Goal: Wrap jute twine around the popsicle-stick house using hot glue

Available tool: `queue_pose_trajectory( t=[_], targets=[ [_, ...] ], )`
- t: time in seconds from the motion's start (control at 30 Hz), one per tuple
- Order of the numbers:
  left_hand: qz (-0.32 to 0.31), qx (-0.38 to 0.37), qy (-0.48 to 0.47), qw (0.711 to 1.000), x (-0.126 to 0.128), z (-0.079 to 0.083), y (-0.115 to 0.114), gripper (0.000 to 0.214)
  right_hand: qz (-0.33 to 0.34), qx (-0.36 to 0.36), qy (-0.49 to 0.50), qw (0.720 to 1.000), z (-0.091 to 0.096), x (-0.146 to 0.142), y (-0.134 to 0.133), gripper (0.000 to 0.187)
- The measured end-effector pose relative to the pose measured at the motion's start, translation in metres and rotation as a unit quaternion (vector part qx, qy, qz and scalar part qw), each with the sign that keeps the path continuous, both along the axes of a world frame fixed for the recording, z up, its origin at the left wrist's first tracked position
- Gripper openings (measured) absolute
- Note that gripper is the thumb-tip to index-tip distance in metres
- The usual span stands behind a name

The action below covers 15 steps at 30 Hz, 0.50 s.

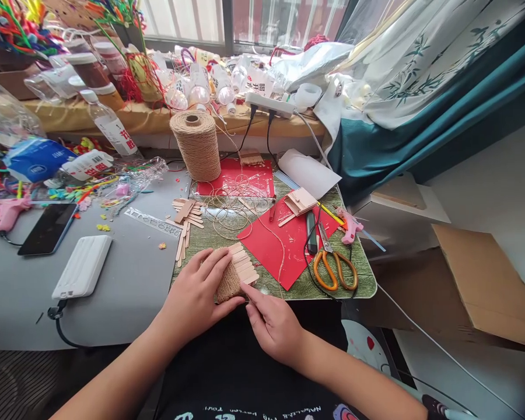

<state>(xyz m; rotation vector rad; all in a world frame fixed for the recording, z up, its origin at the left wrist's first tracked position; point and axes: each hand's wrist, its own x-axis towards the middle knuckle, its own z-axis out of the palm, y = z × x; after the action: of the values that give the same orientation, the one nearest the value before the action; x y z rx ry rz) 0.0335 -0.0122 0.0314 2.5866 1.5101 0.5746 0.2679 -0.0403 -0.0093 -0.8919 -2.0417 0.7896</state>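
Note:
My left hand (198, 291) lies over a small panel of wooden craft sticks (240, 267), half wrapped in jute twine, at the near edge of a green mat (354, 274). Its fingers curl round the twine-wrapped end and hold it. My right hand (271, 324) sits just below the panel, fingers folded, with the index finger pressing against the wrapped edge. A strand of loose twine (231, 204) runs from the panel across the mat up to a large spool of jute twine (196, 144).
Orange-handled scissors (335, 265), red paper (280, 239), a pink glue gun (349, 226), loose craft sticks (186, 219) and a small stick box (301, 201) lie on the mat. A phone (48, 228), power bank (84, 265) and clutter occupy the left. Cardboard (485, 286) stands right.

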Motion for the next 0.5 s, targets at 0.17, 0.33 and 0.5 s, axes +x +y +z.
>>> queue_pose_trajectory(
  t=[0.17, 0.33, 0.5],
  targets=[
    [0.045, 0.0, -0.028, 0.999, 0.011, -0.006, -0.005, 0.068, 0.017, -0.022, 0.016, 0.999, -0.001, 0.003, -0.005, 0.053],
    [0.078, -0.001, -0.054, 0.995, 0.022, -0.009, -0.009, 0.062, -0.008, -0.038, 0.035, 0.999, -0.006, 0.005, -0.01, 0.045],
    [0.079, -0.007, -0.058, 0.995, 0.025, -0.004, -0.008, 0.059, 0.01, -0.041, 0.038, 0.998, -0.011, 0.006, -0.009, 0.041]
  ],
)
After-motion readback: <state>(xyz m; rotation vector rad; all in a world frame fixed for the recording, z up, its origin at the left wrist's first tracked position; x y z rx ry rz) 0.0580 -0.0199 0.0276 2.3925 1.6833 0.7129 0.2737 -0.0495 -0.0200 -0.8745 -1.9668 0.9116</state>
